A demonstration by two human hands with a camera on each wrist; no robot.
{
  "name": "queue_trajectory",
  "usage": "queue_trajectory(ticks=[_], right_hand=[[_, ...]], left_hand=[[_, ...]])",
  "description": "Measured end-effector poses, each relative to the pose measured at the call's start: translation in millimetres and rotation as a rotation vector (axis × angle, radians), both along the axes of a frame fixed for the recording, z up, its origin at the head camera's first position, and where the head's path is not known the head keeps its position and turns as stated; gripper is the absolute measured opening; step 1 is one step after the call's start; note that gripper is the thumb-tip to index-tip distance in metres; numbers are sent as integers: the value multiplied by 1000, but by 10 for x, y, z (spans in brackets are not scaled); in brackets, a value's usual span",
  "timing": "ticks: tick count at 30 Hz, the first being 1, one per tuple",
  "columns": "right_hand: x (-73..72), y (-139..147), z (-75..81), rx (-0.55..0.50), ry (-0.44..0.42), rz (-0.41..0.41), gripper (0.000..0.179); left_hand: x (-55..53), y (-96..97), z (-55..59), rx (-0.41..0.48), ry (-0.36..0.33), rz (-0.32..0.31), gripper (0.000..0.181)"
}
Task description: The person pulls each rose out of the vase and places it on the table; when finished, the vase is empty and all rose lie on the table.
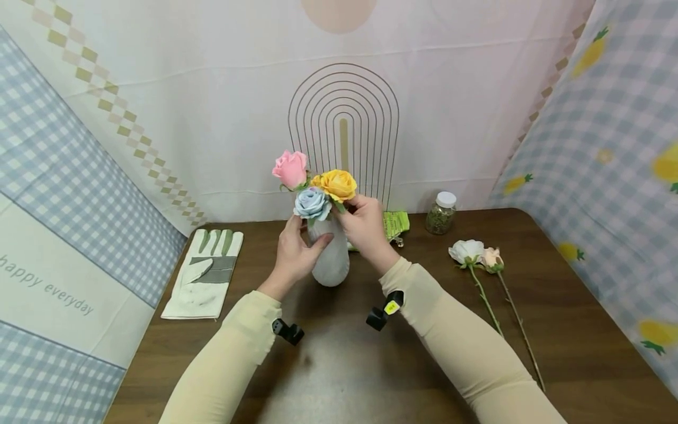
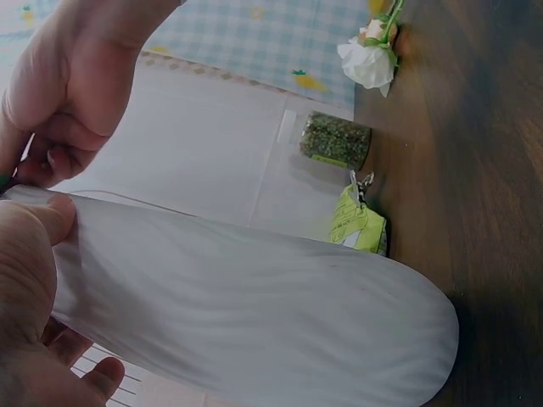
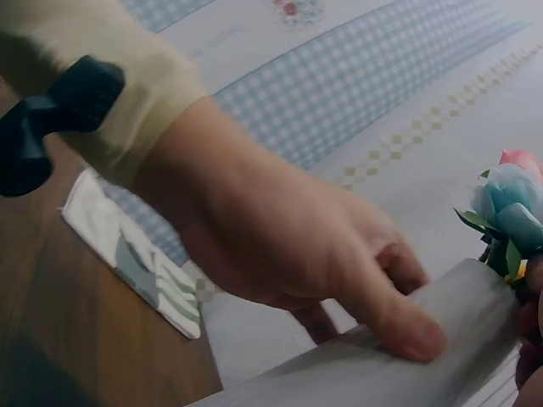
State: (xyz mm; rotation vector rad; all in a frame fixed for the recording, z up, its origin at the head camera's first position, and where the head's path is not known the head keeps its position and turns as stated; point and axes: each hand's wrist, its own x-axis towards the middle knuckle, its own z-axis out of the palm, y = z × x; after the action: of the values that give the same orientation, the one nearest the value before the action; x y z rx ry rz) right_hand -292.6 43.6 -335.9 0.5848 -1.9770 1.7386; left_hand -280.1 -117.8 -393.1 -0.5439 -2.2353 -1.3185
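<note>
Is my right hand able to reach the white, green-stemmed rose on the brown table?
Probably yes: nothing stands between the right hand and the white rose, though that hand is busy at the ruffled yellow rose.

In the head view, between eight and nine o'clock, gray lettering on a hanging checked cloth [image 1: 74,235] reads "happy everyday". Print too small to read marks a yellow tag [image 1: 392,307] at five o'clock, a green packet [image 1: 396,225] between three and four, and, in the left wrist view, a jar's label [image 2: 329,160] at two o'clock.
</note>
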Motion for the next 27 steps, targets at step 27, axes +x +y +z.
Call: queue_trajectory(ticks=[27], right_hand=[[-116, 70, 127, -173, -136, 36, 32]], left_hand=[[-2, 12, -15, -13, 12, -5, 68]])
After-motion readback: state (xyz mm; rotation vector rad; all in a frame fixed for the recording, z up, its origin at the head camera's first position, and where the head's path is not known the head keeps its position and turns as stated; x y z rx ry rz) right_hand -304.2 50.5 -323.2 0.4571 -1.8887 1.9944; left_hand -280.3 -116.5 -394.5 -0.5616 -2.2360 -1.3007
